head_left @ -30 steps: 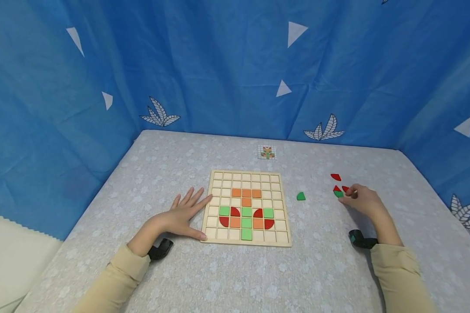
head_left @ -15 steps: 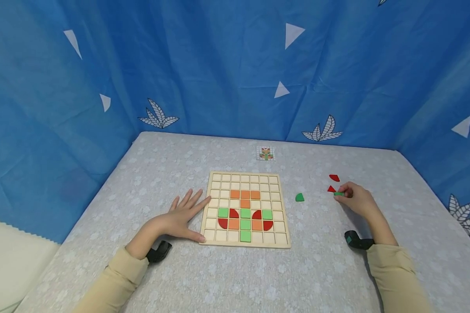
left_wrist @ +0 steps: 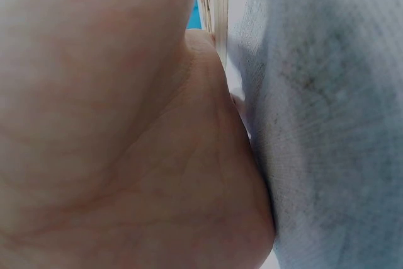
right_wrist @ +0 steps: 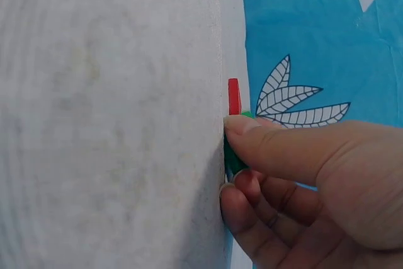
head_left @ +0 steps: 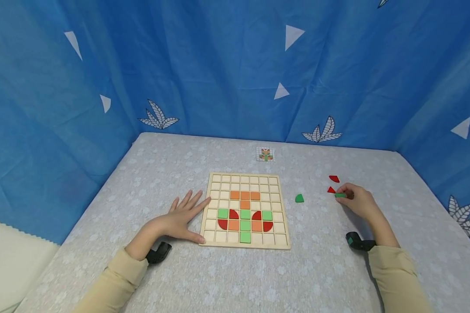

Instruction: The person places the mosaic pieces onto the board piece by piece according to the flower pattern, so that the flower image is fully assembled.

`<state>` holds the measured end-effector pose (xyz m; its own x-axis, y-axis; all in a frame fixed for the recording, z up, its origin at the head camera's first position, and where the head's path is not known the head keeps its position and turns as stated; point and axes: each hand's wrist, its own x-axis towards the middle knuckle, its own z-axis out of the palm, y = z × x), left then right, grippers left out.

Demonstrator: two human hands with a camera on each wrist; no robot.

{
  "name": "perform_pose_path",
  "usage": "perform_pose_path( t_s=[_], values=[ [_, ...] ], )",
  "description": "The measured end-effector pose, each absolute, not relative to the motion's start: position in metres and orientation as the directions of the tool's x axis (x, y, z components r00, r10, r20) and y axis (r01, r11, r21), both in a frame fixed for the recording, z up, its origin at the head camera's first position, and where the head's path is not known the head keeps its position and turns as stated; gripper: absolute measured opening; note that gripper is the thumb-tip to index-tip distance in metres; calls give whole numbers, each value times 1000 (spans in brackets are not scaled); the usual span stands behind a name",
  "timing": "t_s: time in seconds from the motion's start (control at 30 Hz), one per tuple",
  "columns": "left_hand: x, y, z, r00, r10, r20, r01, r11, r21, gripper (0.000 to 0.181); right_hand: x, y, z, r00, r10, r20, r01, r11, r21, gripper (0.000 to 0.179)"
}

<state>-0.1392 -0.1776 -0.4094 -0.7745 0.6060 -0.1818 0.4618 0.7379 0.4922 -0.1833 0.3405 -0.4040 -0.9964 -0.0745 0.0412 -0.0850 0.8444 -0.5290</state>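
Note:
My right hand (head_left: 357,200) pinches a green wooden puzzle piece (head_left: 340,195) between thumb and fingers, low over the table at the right. In the right wrist view the green piece (right_wrist: 234,157) is partly covered by the thumb, and a red piece (right_wrist: 234,96) stands out just past it. A small red pointed piece (head_left: 331,190) lies at the fingertips, with a red rounded piece (head_left: 334,178) farther back. My left hand (head_left: 180,218) lies spread at the wooden grid board (head_left: 215,187), thumb at its near left corner and index fingertip at its left edge.
Orange, light green and dark red pieces (head_left: 244,214) fill several squares of the board. Between board and right hand lies a green quarter-round piece (head_left: 299,198). A small pattern card (head_left: 265,154) sits behind the board. Blue curtains (head_left: 227,69) close off the table's back and sides.
The right fingers have taken hold of the green piece, which lay flat against a red one, and tipped it up. The small red piece shifted slightly left. The left hand stays at the board.

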Motion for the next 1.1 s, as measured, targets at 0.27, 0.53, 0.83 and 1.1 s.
perform_pose_path(
  t_s=[0.27, 0.53, 0.83, 1.1],
  values=[
    [-139, -177, -410, -772, 607, -188, 466, 742, 482, 110, -181, 337, -400, -997, -58, 44, -73, 823, -563, 17],
    [-139, -177, -409, -769, 609, -196, 462, 740, 488, 110, -178, 329, -392, -998, -23, 62, -58, 762, -645, 22],
    [-140, -181, -412, -776, 601, -192, 458, 746, 482, 110, -180, 313, -386, -985, -110, 131, -170, 706, -688, 20],
    [-140, -178, -412, -775, 604, -187, 465, 744, 480, 110, -176, 304, -384, -964, -189, 188, -266, 672, -691, 25]
  ],
)
